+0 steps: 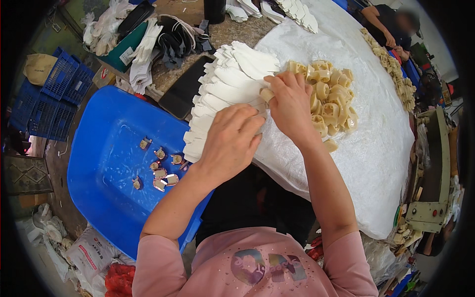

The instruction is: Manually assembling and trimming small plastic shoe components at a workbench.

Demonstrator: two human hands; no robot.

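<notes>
My right hand [291,105] is closed on a small beige molded piece [267,94], pinched between thumb and fingers. Close beside it, my left hand [230,141] lies over the right ends of white flat strips [217,94]. Its fingers are curled together, and whatever they pinch is hidden under them. The strips overlap in a long fanned row. Just right of my right hand, a heap of beige hollow molded pieces [336,101] rests on a white woven plastic sheet [366,163].
A blue tub [94,168] on the left holds several small shiny pinkish pieces [160,173]. Behind it are a dark flat tray [185,86] and a green box [123,52] with gloves. Blue crates [59,94] stand far left. Another person [388,29] works at the far right beside more beige pieces [401,81].
</notes>
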